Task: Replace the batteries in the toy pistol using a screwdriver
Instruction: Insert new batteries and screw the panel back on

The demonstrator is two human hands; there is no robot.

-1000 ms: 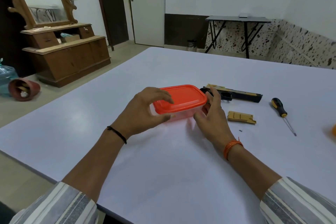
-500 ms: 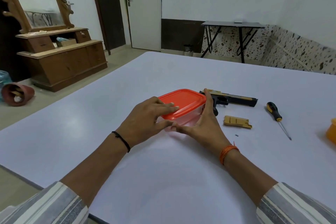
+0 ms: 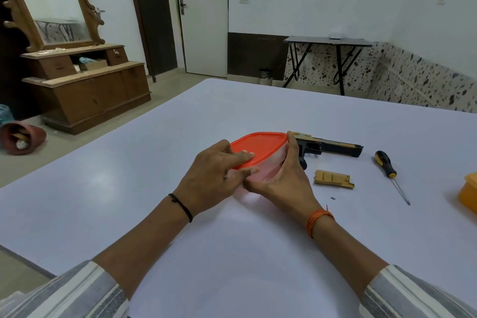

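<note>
A clear plastic box with an orange lid (image 3: 260,146) sits on the white table (image 3: 232,253). My left hand (image 3: 214,178) grips its near-left edge, fingers on top of the lid and thumb under the rim. My right hand (image 3: 286,181) holds the box's right side, thumb along the near wall. Behind my right hand lies the black and tan toy pistol (image 3: 327,147). Its tan battery cover (image 3: 333,178) lies loose to the right, with a tiny screw (image 3: 332,198) near it. The black and yellow screwdriver (image 3: 389,171) lies farther right.
A yellow container (image 3: 468,195) shows at the table's right edge. A wooden dresser with a mirror (image 3: 85,90) stands at the left, a tipped red pot (image 3: 23,138) on the floor, and a folding table (image 3: 325,59) by the far wall.
My left hand has closed onto the lid's near edge and my right hand has slid in to wrap the box's side. The camera view has tilted up a little.
</note>
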